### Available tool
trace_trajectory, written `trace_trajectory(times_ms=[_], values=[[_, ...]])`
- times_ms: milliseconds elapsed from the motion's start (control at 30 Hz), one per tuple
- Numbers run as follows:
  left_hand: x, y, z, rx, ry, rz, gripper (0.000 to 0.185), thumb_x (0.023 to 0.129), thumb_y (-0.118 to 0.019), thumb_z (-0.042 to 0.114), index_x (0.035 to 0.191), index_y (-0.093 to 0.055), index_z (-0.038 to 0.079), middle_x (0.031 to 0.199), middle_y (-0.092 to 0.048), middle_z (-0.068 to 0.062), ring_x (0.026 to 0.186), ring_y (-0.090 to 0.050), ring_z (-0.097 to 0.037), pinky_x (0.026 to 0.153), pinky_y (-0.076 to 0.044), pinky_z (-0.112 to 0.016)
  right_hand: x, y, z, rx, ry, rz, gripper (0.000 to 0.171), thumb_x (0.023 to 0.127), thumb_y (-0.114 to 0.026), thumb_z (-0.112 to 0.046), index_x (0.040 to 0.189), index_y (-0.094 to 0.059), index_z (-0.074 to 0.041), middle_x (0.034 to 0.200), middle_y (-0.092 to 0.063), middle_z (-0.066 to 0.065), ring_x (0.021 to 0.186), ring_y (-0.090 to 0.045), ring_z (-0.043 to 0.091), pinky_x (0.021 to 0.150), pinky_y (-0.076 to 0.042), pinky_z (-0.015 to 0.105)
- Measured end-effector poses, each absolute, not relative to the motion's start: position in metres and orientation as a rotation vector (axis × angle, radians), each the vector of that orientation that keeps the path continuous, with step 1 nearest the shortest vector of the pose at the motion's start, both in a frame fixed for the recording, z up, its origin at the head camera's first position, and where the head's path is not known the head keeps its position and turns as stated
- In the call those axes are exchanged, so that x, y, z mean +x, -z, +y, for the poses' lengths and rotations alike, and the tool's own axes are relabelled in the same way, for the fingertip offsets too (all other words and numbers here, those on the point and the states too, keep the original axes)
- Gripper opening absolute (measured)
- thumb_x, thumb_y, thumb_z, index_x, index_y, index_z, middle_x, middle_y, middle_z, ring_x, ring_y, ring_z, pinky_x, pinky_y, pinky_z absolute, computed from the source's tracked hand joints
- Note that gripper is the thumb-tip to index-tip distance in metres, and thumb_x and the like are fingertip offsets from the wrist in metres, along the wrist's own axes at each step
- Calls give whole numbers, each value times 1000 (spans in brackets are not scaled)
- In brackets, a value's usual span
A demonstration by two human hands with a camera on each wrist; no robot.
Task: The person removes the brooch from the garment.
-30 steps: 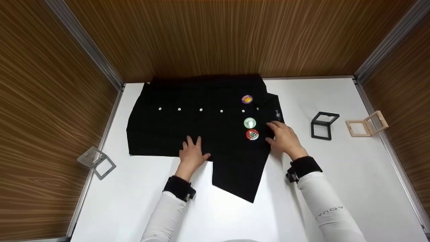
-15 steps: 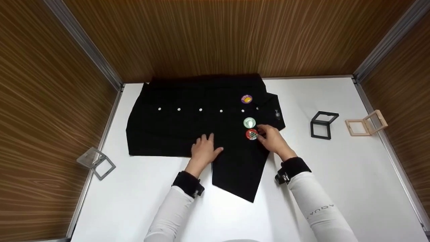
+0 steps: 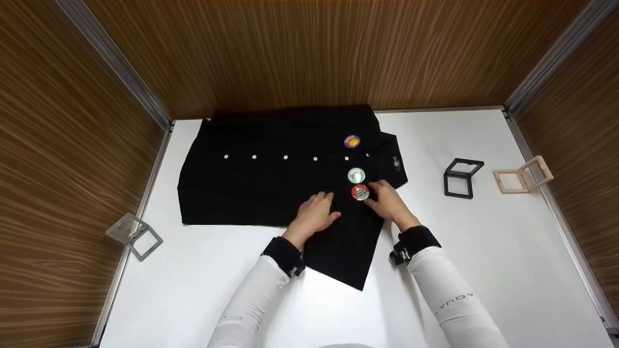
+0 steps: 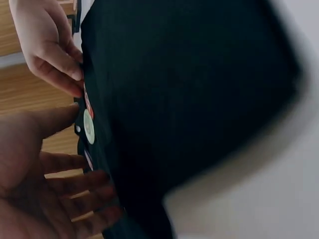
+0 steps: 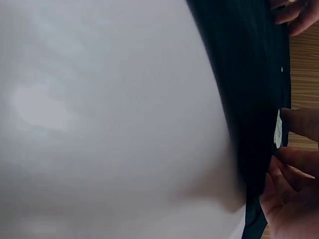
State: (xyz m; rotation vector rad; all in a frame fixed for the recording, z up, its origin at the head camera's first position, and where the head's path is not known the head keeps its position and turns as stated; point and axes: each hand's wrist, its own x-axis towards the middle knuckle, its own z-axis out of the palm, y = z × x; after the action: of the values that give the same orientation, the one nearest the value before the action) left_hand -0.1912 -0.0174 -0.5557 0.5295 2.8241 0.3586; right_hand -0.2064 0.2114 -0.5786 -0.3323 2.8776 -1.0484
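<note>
A black short-sleeved shirt [image 3: 261, 188] lies flat, its collar to the right and one sleeve toward the front. Three round pin badges sit near its collar: a purple one [image 3: 352, 141], a green one [image 3: 356, 175] and a red one with a tree [image 3: 360, 192]. My right hand [image 3: 390, 202] pinches the red badge at its right side, thumb and forefinger at the rim. Left of that badge, my left hand [image 3: 313, 215] rests over the shirt with loosely extended fingers. In the left wrist view the green badge [image 4: 88, 126] shows between both hands.
On the white table [image 3: 203, 285], a grey hinged display frame [image 3: 140, 237] stands at the left. A black one [image 3: 462, 178] and a beige one [image 3: 522, 176] stand at the right. Wood-grain panels [image 3: 309, 53] wall in the back and sides.
My left hand has slid right across the shirt, from its lower edge toward the badges. My right hand has moved left from the collar to the red badge. The shirt stays put.
</note>
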Motion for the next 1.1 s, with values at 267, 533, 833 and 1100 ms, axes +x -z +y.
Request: trace_trajectory(times_ms=[267,533,833,1100], values=[[-204,558,3,641,-509,2807,52,95,-65,31,139,-54,4,132,-56,-13,121,-54,-26,99,-46,-37,-207,576,208,-302,1033,2829,49,81,-74,-3,124,-56,16,113,-53,28,100,-58,39,91,-47,48],[-216,566,14,658,-836,2711,43,94,-66,15,133,-58,0,125,-60,-15,115,-58,-25,100,-45,-33,-207,577,211,-315,1152,2767,49,78,-72,5,124,-58,12,107,-55,26,99,-60,40,89,-49,48],[-219,571,18,604,-1067,2618,41,91,-68,12,130,-61,1,117,-63,-14,104,-61,-22,92,-48,-28,-206,576,212,-321,1526,2563,46,78,-60,19,124,-58,11,108,-63,27,100,-61,40,90,-49,49],[-220,572,24,462,-1291,2587,31,92,-67,14,121,-67,3,105,-70,-8,92,-67,-16,81,-51,-22,-203,573,207,-329,1689,2388,49,81,-48,24,129,-51,16,111,-59,34,101,-58,50,88,-49,47]])
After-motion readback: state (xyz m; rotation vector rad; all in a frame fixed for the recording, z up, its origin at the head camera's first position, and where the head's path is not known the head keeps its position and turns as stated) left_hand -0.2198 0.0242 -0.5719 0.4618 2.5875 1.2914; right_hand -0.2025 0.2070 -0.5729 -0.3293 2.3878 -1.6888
